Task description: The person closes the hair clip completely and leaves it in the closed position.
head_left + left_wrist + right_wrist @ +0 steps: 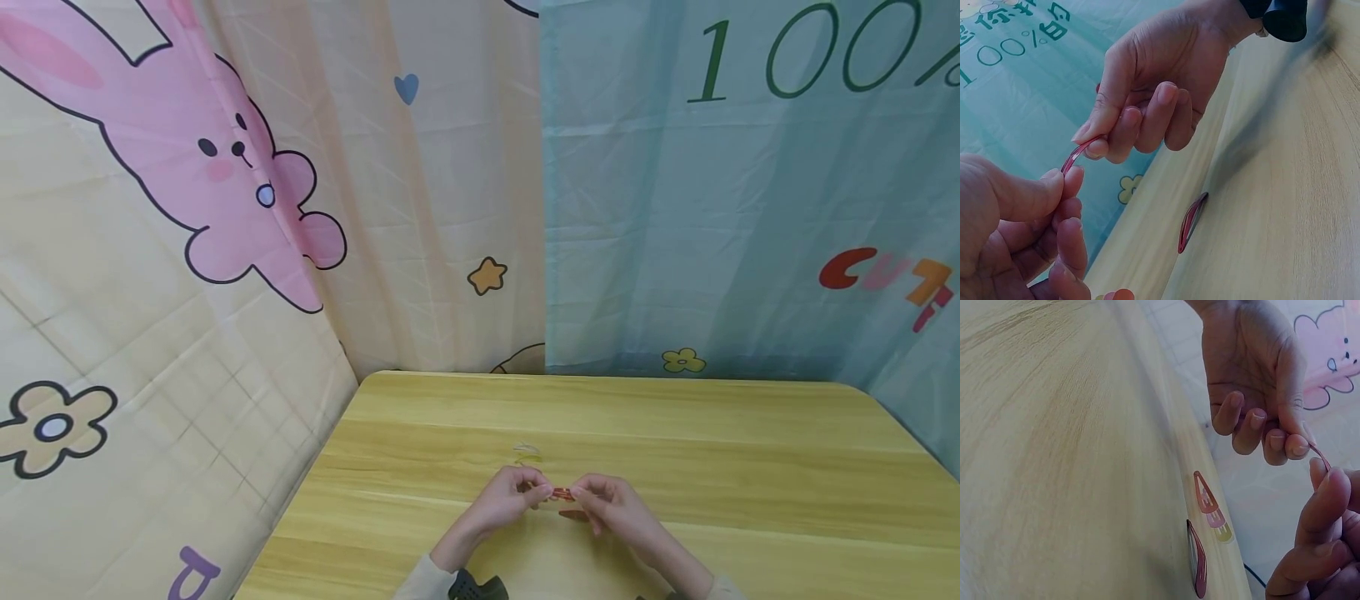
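Note:
A thin red hair clip [562, 494] [1072, 157] [1320, 454] is stretched between both hands above the table. The left hand [504, 500] [1016, 219] [1254, 375] pinches one end between thumb and index finger. At the other end, the thumb and index finger of the right hand [618, 508] [1154, 81] [1319, 544] pinch it, partly covering it. Below them a second dark red clip [573, 515] [1192, 223] [1197, 559] lies on the table.
Beside the second clip, the right wrist view shows an orange-red clip [1206, 494], a pink one [1215, 519] and a yellow one [1224, 533] overlapping in a row. Patterned curtains [450, 167] hang behind and left of the wooden table [712, 442].

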A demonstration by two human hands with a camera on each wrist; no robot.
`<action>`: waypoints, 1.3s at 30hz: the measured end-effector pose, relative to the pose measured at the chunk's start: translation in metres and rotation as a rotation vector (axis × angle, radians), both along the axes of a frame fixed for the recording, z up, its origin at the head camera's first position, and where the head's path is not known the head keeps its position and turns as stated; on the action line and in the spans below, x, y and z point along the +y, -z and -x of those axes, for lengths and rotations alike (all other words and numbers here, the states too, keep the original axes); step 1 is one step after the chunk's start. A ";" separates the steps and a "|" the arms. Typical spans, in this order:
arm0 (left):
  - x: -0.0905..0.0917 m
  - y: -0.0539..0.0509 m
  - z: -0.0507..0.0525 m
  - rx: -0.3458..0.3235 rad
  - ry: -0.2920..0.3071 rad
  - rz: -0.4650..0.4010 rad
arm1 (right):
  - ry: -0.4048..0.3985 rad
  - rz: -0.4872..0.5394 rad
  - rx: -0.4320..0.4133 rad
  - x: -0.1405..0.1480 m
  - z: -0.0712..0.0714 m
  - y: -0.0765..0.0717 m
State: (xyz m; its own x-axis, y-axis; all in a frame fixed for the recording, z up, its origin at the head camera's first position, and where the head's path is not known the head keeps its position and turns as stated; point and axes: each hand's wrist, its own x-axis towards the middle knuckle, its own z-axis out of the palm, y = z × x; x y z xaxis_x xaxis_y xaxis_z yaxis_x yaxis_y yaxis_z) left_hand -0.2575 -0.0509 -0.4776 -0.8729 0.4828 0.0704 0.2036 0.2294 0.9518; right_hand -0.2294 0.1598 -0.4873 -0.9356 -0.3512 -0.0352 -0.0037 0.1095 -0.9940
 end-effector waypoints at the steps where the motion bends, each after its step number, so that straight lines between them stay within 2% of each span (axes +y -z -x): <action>1: 0.000 0.000 0.000 0.000 0.001 -0.001 | -0.006 0.007 0.001 0.000 0.000 0.000; 8: 0.000 0.000 -0.001 0.007 -0.010 0.011 | -0.012 0.022 0.003 0.000 0.000 0.002; 18: 0.002 0.000 -0.001 0.001 -0.051 0.043 | 0.077 -0.029 -0.017 -0.001 0.003 0.004; 20: 0.002 -0.005 -0.003 0.007 -0.053 0.049 | 0.099 -0.039 -0.021 -0.001 0.003 0.003; 25: 0.001 -0.025 -0.016 0.018 -0.046 0.024 | 0.140 -0.073 -0.032 -0.002 0.003 0.001; 29: -0.001 -0.030 -0.020 0.025 -0.040 0.013 | 0.168 -0.080 -0.041 0.000 0.003 0.001; 32: 0.000 -0.027 -0.017 0.021 -0.041 0.023 | 0.165 -0.082 -0.053 0.001 0.004 0.002; 39: 0.001 0.002 0.002 0.023 -0.056 0.048 | 0.113 -0.084 -0.065 0.004 0.007 0.001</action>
State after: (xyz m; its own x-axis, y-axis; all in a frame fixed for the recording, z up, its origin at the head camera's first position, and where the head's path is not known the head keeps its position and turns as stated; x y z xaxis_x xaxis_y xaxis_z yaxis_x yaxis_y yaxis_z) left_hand -0.2591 -0.0497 -0.4792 -0.8972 0.4363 0.0691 0.2111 0.2859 0.9347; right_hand -0.2363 0.1639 -0.4879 -0.9637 -0.2374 -0.1222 0.0776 0.1888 -0.9789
